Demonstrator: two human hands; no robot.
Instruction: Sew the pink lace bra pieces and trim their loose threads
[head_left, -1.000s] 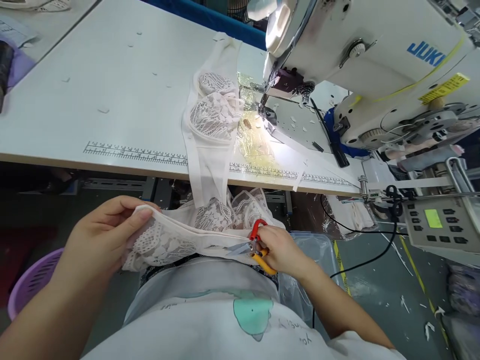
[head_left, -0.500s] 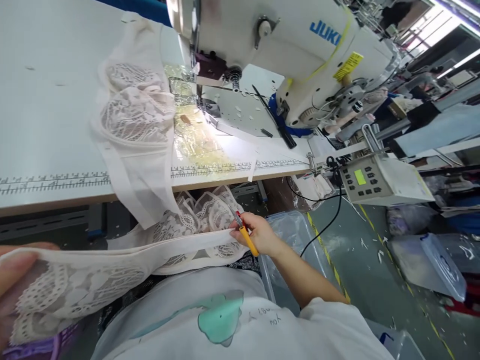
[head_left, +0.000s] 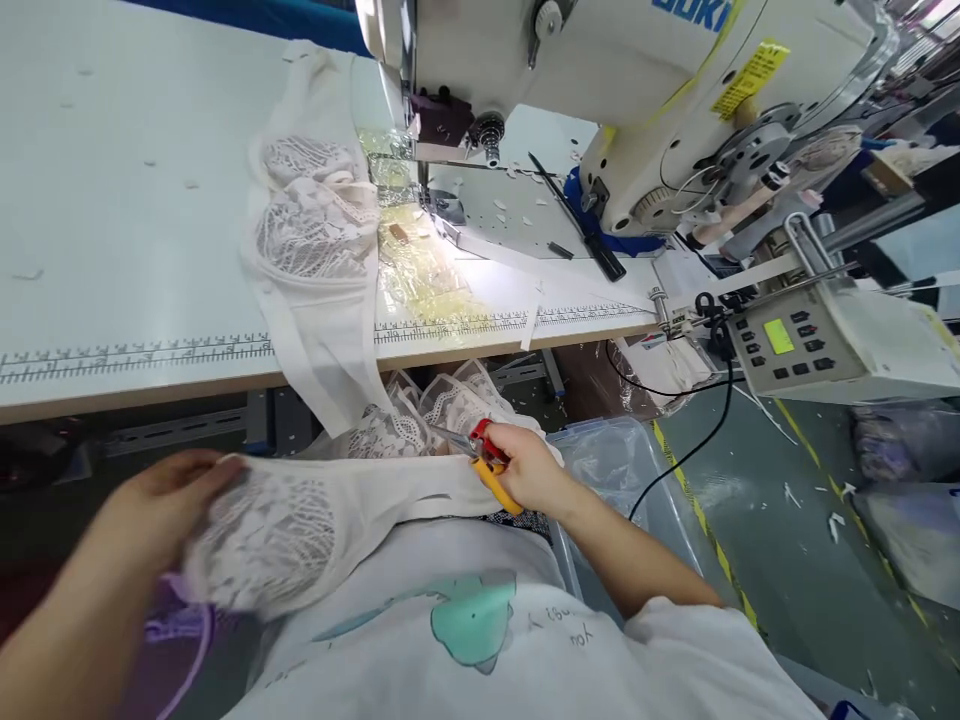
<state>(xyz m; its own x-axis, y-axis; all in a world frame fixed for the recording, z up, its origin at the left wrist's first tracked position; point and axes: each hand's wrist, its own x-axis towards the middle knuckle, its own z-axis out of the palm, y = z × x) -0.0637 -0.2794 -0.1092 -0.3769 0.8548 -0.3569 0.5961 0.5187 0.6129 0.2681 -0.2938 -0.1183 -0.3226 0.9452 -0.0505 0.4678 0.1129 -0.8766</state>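
My left hand (head_left: 161,510) grips one end of a white lace garment piece (head_left: 300,520) stretched across my lap; the hand is a little blurred. My right hand (head_left: 529,468) is closed on small thread snips (head_left: 480,455) with red and yellow handles, their blades pointing left, and it also pinches the garment's other end. More white lace pieces (head_left: 315,230) lie chained on the white sewing table (head_left: 112,200) and hang over its front edge down to my lap.
A white sewing machine (head_left: 600,70) stands at the back right, its lamp lighting the needle plate (head_left: 487,205). A control box (head_left: 817,340) with a green screen hangs at the right. A clear plastic bin (head_left: 607,460) sits beside my right leg, a purple basket (head_left: 180,630) at my left.
The view swung right, then partly back. My left hand pulled the lace piece out to the left and has come back in. My right hand kept the snips at the fabric's other end.
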